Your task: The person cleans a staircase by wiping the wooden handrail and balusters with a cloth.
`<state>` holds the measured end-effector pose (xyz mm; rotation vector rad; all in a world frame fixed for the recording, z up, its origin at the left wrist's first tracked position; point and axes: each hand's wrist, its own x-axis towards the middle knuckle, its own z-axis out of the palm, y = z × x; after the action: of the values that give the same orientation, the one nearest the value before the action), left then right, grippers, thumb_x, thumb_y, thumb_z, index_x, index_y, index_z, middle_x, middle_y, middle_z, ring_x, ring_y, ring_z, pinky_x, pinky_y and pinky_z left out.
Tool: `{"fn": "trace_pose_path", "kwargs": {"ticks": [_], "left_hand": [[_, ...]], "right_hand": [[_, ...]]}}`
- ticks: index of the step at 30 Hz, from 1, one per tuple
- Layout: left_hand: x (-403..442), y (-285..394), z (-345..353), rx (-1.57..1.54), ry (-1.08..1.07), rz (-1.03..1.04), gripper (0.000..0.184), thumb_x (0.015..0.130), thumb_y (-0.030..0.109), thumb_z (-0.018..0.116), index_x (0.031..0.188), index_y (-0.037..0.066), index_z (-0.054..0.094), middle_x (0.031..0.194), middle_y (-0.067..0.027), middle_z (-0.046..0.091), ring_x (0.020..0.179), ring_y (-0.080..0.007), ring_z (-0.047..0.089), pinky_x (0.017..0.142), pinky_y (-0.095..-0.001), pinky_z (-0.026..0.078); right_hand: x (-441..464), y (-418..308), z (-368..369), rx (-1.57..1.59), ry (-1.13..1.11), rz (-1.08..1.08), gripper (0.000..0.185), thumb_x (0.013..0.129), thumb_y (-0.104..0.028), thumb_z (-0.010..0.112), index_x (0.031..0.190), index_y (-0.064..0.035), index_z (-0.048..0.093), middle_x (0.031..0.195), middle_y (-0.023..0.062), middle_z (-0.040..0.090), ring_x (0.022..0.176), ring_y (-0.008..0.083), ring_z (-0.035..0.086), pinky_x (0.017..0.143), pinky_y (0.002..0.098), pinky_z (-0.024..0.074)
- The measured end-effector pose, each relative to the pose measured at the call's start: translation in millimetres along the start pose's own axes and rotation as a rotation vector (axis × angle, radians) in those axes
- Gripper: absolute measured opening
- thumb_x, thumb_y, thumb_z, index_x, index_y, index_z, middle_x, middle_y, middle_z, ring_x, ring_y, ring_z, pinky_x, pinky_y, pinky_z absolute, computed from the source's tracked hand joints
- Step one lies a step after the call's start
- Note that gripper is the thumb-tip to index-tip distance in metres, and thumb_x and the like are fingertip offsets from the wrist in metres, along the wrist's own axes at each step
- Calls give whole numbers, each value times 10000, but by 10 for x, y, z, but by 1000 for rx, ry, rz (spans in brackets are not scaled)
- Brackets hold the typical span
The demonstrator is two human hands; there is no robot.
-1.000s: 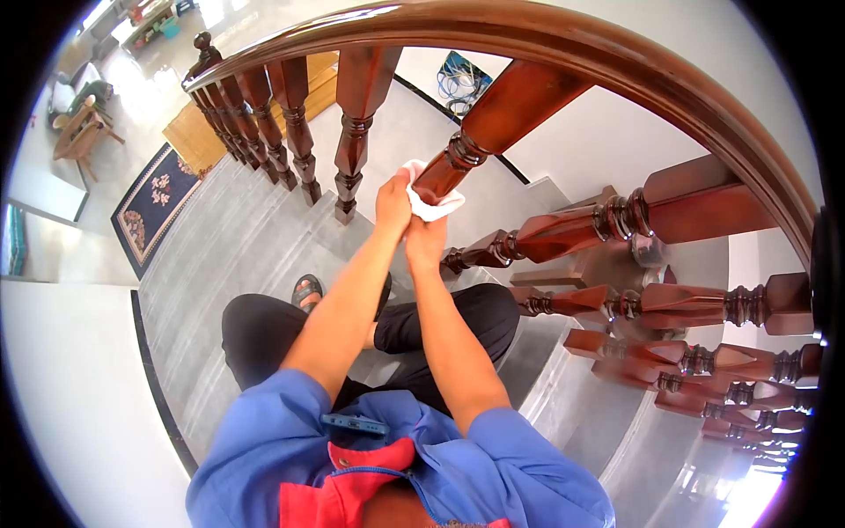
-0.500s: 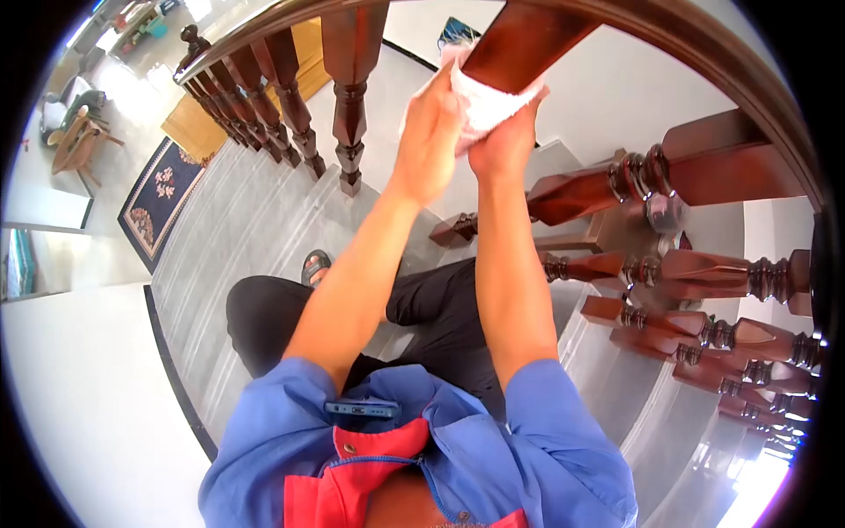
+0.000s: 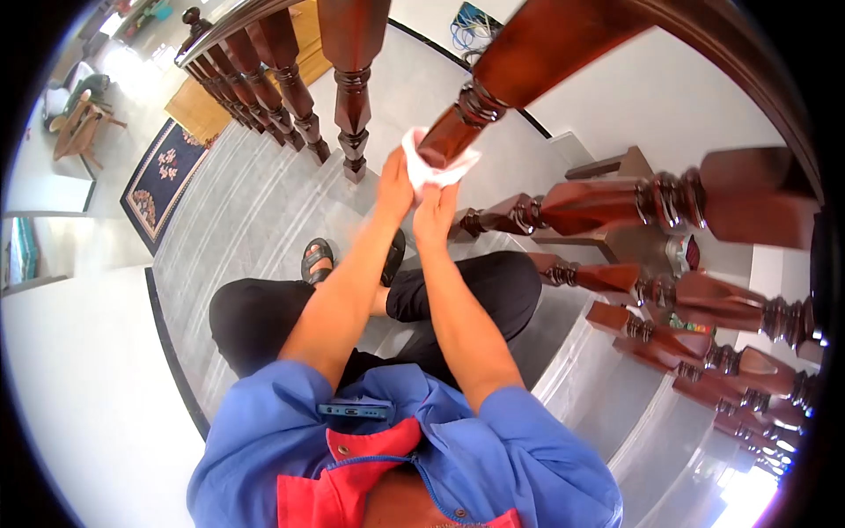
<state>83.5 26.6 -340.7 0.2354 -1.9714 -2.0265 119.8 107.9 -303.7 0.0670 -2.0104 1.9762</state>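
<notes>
A white cloth [image 3: 428, 172] is wrapped around the lower part of a dark, glossy wooden baluster [image 3: 528, 53]. My left hand [image 3: 396, 185] grips the cloth from the left side. On the right and just below, my right hand [image 3: 436, 211] holds the cloth too, close beside the left one. The fingers of both hands are partly hidden behind the cloth and the post. The baluster's turned rings show bare above the cloth.
More balusters [image 3: 598, 204] stand along the right, and another row [image 3: 352, 88] is at upper left. Grey stair steps [image 3: 220, 220] lie below me. A patterned mat [image 3: 165, 185] lies at the left, and cables [image 3: 475, 31] lie near the top.
Both hands have slid the cloth down the baluster, toward its foot and toward me. The turned rings, covered before, now show above the cloth.
</notes>
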Motion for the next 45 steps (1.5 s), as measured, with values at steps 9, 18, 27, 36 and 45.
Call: {"fn": "trace_pose_path", "kwargs": {"ticks": [9,18,27,36,45], "left_hand": [[-249,-852,-99,-192,-10,-453,423,1052,153,426,1427,4,552,1441,-149,565,1268,-252,576,1074,-356,447],[-100,-771,-103,-664,-24,-666,447,997,104,459,1421,11,566,1393,-103,600,1268,-211,591,1070,-339,466],[-233,-832,12,-106,169,-301,355,1023,172,451,1187,-51,671,1106,-184,693,1029,-280,657,914,-379,499],[-472,699,91,-21,401,-179,312,996,260,591,1080,-33,658,975,-152,680,869,-263,646,819,-389,499],[-407,4010,327,-105,315,821,432,1019,274,618,1340,-15,602,1305,-192,573,1200,-327,566,1036,-438,446]], "right_hand": [[-2,1219,-40,423,141,860,382,1032,-194,580,1407,-132,556,1376,52,615,1222,229,617,1039,395,504],[368,1669,-131,491,150,912,311,1021,-216,601,1298,-74,604,1261,63,657,1135,207,654,1003,385,532],[12,940,65,283,266,733,299,1045,-158,466,1259,-10,614,1254,125,652,1101,231,654,935,352,521],[-172,-1186,-381,-132,174,74,416,925,-126,707,1240,73,522,1146,168,635,1064,221,617,960,351,492],[690,-4123,-927,-676,395,-1060,437,888,-85,707,1284,15,550,1136,207,596,1056,363,600,908,439,494]]}}
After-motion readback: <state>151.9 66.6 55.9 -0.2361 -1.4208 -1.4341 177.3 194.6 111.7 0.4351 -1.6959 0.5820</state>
